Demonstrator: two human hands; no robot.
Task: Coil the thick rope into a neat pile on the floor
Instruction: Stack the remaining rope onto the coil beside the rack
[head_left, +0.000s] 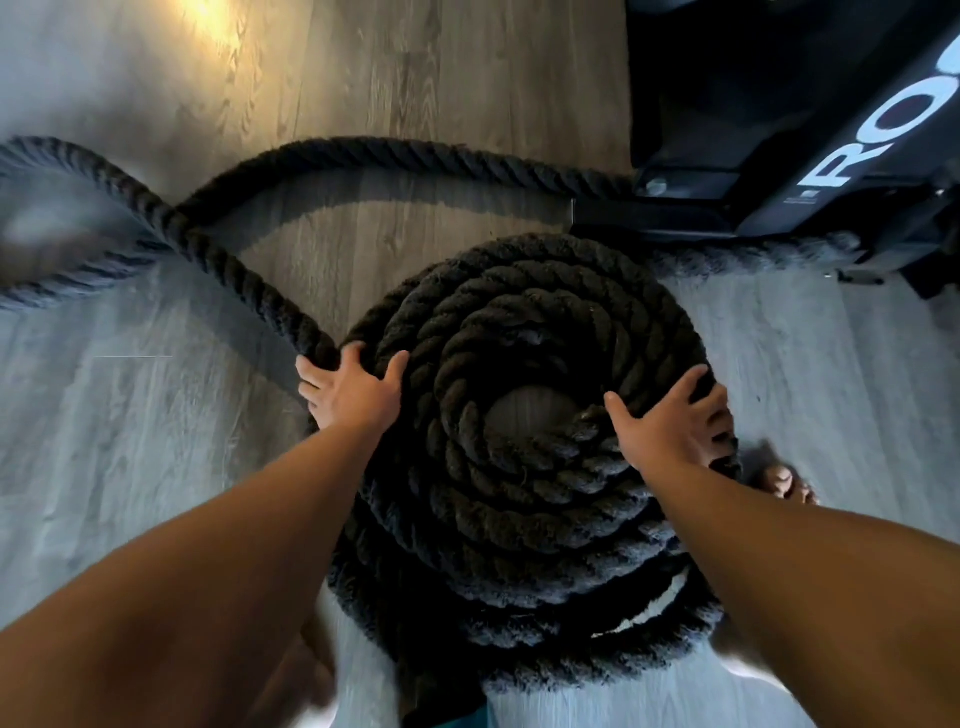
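Left hand (353, 397), right hand (670, 431) gripped sides of coiled thick rope (519, 512), fingers curled over edge, on floor (156, 441).

The coil (519, 322) lies on the floor (156, 467), left hand (353, 389) on its left edge, right hand (670, 415) on its right. Loose rope (234, 270) runs far left; machine (779, 130) far right.
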